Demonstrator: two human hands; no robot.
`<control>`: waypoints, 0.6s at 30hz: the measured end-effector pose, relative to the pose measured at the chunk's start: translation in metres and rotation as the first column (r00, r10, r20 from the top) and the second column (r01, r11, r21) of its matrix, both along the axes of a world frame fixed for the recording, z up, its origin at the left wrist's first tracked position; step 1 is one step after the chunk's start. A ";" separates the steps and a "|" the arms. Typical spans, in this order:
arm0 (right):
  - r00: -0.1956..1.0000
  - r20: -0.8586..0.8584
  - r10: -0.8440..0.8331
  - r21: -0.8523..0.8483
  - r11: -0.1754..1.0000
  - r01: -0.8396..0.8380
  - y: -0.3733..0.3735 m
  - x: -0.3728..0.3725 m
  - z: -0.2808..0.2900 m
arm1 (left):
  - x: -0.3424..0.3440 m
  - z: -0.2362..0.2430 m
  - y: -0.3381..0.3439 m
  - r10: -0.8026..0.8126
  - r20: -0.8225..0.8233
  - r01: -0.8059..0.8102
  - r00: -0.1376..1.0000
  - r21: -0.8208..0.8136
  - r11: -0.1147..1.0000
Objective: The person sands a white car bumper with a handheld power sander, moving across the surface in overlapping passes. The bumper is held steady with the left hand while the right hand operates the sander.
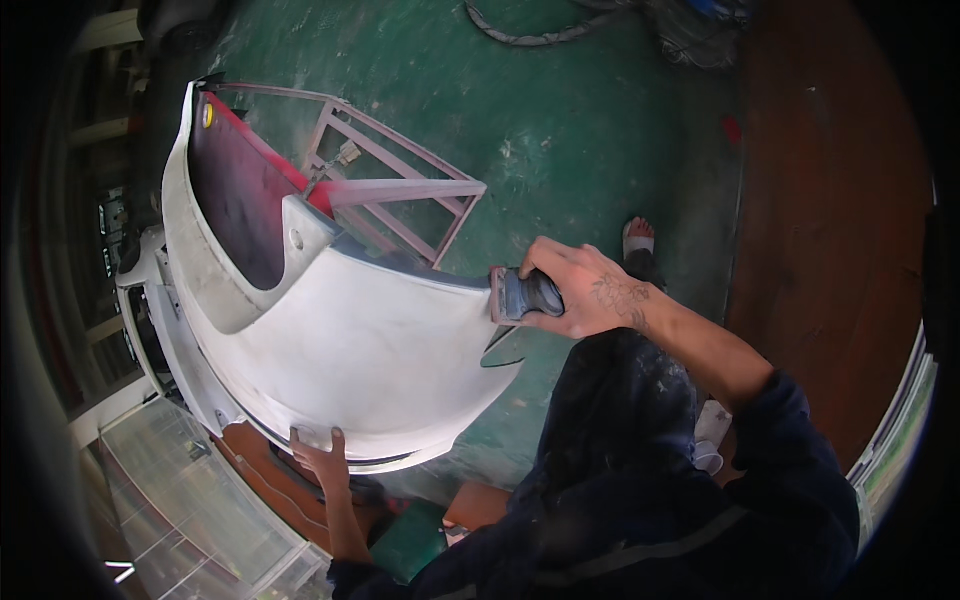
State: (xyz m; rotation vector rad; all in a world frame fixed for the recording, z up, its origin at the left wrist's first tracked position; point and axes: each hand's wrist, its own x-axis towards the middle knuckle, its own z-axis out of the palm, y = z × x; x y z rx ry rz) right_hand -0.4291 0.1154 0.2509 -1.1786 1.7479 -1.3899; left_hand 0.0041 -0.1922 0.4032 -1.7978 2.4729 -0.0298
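Observation:
A large white car bumper (370, 360), with a dark red inner panel (240, 190), rests on a pale pink metal stand (400, 186) at the centre left. My right hand (585, 290) is wrapped round a dark sanding block (525, 295), held against the bumper’s upper right edge. My left hand (318, 460) grips the bumper’s lower rim, fingers on the white surface. My right forearm carries a tattoo near the wrist.
Green floor (540, 120) spreads behind, with a coiled hose (530, 38) at the top. Another white car part (170, 310) stands left, near translucent panels (190, 480). A brown board surface (820, 180) runs along the right. My sandalled foot (638, 237) shows beside my right hand.

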 end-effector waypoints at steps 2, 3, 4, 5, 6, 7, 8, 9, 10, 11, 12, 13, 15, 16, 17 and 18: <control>1.000 0.018 0.012 -0.049 0.999 -0.011 -0.013 -0.005 0.024 | 0.004 -0.001 -0.004 0.008 -0.006 -0.008 1.000 0.004 1.000; 0.999 0.043 0.024 -0.057 0.998 -0.021 -0.022 -0.007 0.036 | 0.006 -0.001 -0.008 0.005 -0.013 -0.005 1.000 0.003 1.000; 0.997 0.063 0.038 -0.067 0.997 -0.034 -0.035 -0.009 0.047 | 0.008 -0.001 -0.011 0.004 -0.024 -0.004 1.000 0.003 1.000; 0.999 0.039 0.021 -0.087 0.996 -0.018 -0.049 -0.012 0.055 | 0.007 -0.001 -0.011 0.003 -0.017 -0.003 1.000 -0.008 1.000; 1.000 0.014 0.007 -0.109 0.994 -0.006 -0.063 -0.017 0.062 | 0.002 0.000 -0.006 0.005 -0.011 -0.006 1.000 -0.020 1.000; 1.000 -0.006 -0.016 -0.127 0.992 0.015 -0.067 -0.019 0.062 | -0.002 0.001 -0.004 -0.001 0.000 0.001 1.000 -0.027 1.000; 1.000 0.016 -0.005 -0.130 0.991 0.007 -0.065 -0.022 0.058 | -0.002 0.002 -0.004 -0.001 -0.015 0.000 1.000 -0.022 1.000; 0.999 0.037 0.009 -0.136 0.991 -0.004 -0.064 -0.025 0.051 | -0.002 0.002 -0.003 0.002 -0.030 -0.003 1.000 -0.018 1.000; 0.998 0.059 0.024 -0.142 0.990 -0.015 -0.061 -0.026 0.045 | -0.002 0.002 -0.003 0.006 -0.045 -0.007 0.999 -0.014 1.000; 0.991 0.128 0.028 -0.063 0.998 -0.020 -0.052 -0.023 0.036 | -0.003 0.002 -0.001 -0.003 -0.048 0.002 0.999 -0.014 1.000; 0.991 0.135 0.001 -0.057 0.998 0.007 -0.042 -0.020 0.026 | -0.006 0.002 0.002 -0.008 -0.053 0.007 0.999 -0.016 1.000; 0.989 0.144 -0.025 -0.052 0.998 0.033 -0.031 -0.017 0.015 | -0.008 0.003 0.003 -0.013 -0.058 0.011 0.998 -0.020 1.000; 0.984 0.171 -0.048 -0.051 0.997 0.058 -0.029 -0.013 0.008 | -0.003 0.002 -0.001 -0.048 -0.048 0.047 0.998 -0.037 0.998; 0.981 0.189 -0.046 -0.055 0.997 0.057 -0.029 -0.014 0.011 | -0.001 0.003 -0.002 -0.067 -0.041 0.065 0.997 -0.045 0.997; 0.977 0.208 -0.044 -0.059 0.997 0.057 -0.029 -0.015 0.014 | 0.000 0.004 -0.003 -0.069 -0.057 0.067 0.996 -0.042 0.997; 0.986 0.164 -0.033 -0.069 0.997 0.044 -0.033 -0.018 0.022 | -0.002 0.004 -0.002 -0.073 -0.075 0.070 0.994 -0.040 0.997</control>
